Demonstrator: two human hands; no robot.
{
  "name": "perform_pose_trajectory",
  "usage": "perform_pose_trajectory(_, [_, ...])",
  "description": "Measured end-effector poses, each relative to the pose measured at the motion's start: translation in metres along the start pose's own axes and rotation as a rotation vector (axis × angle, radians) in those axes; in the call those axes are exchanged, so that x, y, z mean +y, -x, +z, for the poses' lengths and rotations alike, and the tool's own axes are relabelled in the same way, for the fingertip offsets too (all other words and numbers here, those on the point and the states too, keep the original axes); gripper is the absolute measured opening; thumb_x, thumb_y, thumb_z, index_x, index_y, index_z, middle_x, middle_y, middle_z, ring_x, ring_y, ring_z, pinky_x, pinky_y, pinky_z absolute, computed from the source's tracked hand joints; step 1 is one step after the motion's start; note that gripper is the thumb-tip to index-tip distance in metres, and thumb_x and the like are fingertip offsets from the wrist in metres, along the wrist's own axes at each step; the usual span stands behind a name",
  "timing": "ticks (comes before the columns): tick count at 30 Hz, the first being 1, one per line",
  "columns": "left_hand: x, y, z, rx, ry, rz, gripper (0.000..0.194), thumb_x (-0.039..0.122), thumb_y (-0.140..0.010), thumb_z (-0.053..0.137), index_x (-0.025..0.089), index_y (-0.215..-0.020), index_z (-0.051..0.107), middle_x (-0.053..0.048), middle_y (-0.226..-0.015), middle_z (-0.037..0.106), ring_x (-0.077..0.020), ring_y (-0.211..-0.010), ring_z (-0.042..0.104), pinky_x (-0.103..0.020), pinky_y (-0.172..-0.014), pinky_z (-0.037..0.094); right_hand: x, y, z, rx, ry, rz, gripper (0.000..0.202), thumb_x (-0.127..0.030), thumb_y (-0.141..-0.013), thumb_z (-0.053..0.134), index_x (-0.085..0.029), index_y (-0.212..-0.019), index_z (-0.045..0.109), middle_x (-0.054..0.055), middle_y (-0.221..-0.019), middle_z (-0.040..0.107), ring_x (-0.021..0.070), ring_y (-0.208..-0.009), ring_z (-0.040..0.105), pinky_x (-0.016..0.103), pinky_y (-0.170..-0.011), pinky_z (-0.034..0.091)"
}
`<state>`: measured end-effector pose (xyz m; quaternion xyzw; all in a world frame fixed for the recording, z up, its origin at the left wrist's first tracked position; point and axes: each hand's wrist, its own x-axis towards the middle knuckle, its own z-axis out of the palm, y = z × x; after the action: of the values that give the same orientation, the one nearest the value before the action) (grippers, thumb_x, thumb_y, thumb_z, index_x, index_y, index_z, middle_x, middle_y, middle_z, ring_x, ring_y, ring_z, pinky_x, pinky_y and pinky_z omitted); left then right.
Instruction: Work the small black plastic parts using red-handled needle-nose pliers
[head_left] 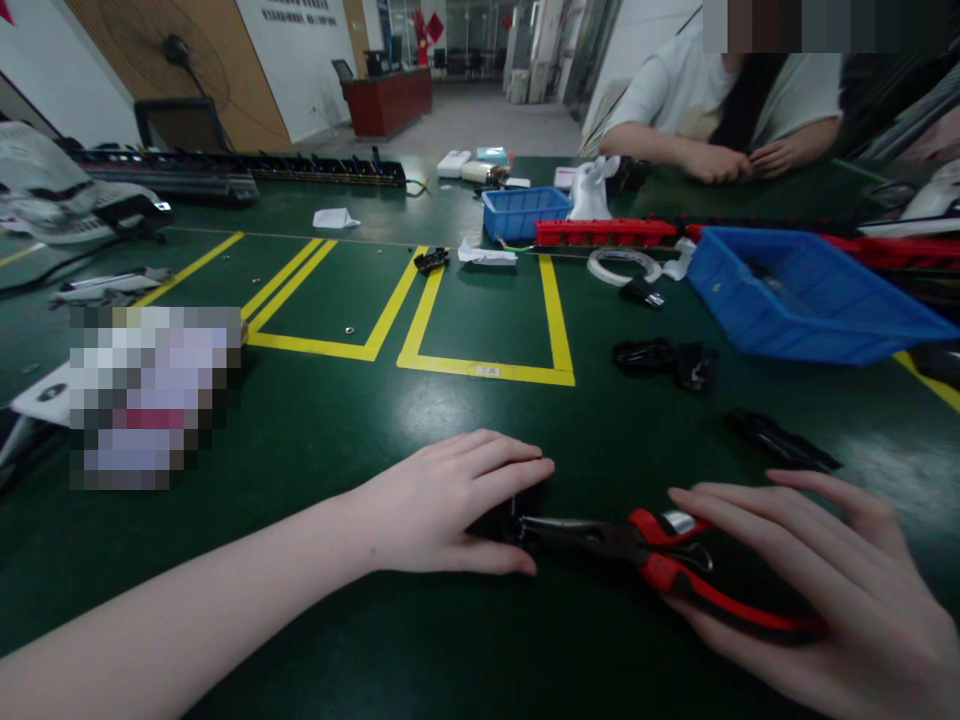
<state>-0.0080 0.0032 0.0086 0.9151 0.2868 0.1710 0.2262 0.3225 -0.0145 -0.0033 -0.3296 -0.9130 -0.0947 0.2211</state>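
Observation:
My left hand is closed round a small black part on the green table, its thumb on the near side and its fingers over the far side. Most of that part is hidden under the hand. Needle-nose pliers with red and black handles lie in my right hand, thumb below and fingers above. The long jaws point left and their tips reach the black part; whether they grip it I cannot tell. Beyond my right hand lies a dark, slim piece, with more black pieces farther off.
A large blue bin stands at the right, a smaller blue bin farther back. Yellow tape marks outlines on the table. A tape roll and red strips lie beyond. A person's hands rest across the table.

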Motion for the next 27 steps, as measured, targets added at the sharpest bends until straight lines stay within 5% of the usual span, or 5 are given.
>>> perform_pose_trajectory(27, [-0.0001,0.0009,-0.0005,0.006,0.020,-0.003,0.063,0.049,-0.089,0.064,0.013,-0.139,0.048,-0.015,-0.136,0.057,-0.0271,-0.121,0.055,-0.042,-0.100,0.050,-0.0036,0.0019,-0.0005,-0.003,0.001,0.072,0.068,-0.036,-0.083,0.062,-0.031,-0.147,0.042,0.006,-0.112,0.071,0.0320,-0.089,0.068,0.053,-0.084,0.048])
